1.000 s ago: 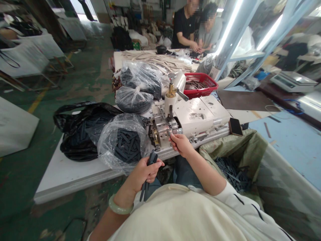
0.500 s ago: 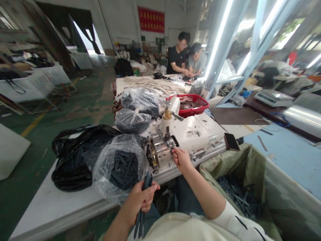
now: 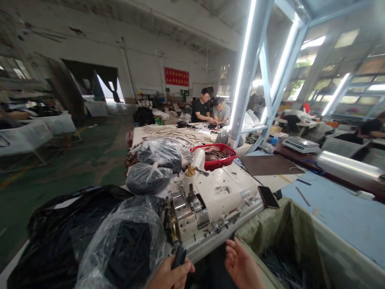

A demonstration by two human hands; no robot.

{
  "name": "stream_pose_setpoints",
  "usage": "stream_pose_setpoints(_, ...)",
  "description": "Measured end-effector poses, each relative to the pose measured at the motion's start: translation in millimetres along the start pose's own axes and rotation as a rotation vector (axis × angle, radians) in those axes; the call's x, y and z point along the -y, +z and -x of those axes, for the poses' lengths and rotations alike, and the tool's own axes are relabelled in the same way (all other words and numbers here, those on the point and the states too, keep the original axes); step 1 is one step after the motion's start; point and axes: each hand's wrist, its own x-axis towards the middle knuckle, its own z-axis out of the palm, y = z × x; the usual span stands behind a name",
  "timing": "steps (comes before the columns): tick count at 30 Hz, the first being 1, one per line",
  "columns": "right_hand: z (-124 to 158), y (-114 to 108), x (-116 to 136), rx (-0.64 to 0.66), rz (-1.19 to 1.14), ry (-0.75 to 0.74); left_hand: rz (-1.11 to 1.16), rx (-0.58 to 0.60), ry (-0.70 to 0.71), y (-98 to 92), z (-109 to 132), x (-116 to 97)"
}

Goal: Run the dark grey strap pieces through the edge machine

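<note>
Black strips (image 3: 179,257) stand clamped in the left hand (image 3: 167,277), its grip closed around them beside a clear bag (image 3: 126,251) of more strips; the right hand (image 3: 242,265) has its grip apart and empty, fingers spread, near the white machine (image 3: 219,192); below it lies a green sack (image 3: 270,228).

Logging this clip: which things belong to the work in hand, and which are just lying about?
Part of the work: left hand, gripping dark strips; right hand, open; white bench machine; clear bag of strips; lined bin of strips.
Lying about: phone; red basket; digital scale.
</note>
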Motion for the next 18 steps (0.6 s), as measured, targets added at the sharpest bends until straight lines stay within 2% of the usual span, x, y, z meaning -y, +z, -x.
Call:
stream_pose_setpoints(1, 6, 26, -6, 0.141, 0.102, 0.036, -0.001, 0.044, -0.054, 8.1, 1, -4)
stream_pose_setpoints(4, 19, 98, -5, 0.446, 0.346, -0.054, -0.002, 0.072, -0.041, 27.1, 9, -16)
stream_pose_setpoints(7, 20, 134, 4, 0.578, 0.539, -0.163, 0.020, 0.082, -0.063, 31.0, 19, -19)
stream_pose_setpoints(11, 19, 143, -8, 0.556, 0.522, -0.168, 0.083, 0.077, -0.071, 23.8, 31, -15)
stream_pose_setpoints(15, 23, 145, -27, 0.409, 0.410, -0.143, 0.123, 0.049, -0.069, 19.9, 37, -14)
stream_pose_setpoints(18, 18, 147, -23, 0.278, 0.290, -0.174, 0.118, 0.070, -0.071, 16.6, 39, -14)
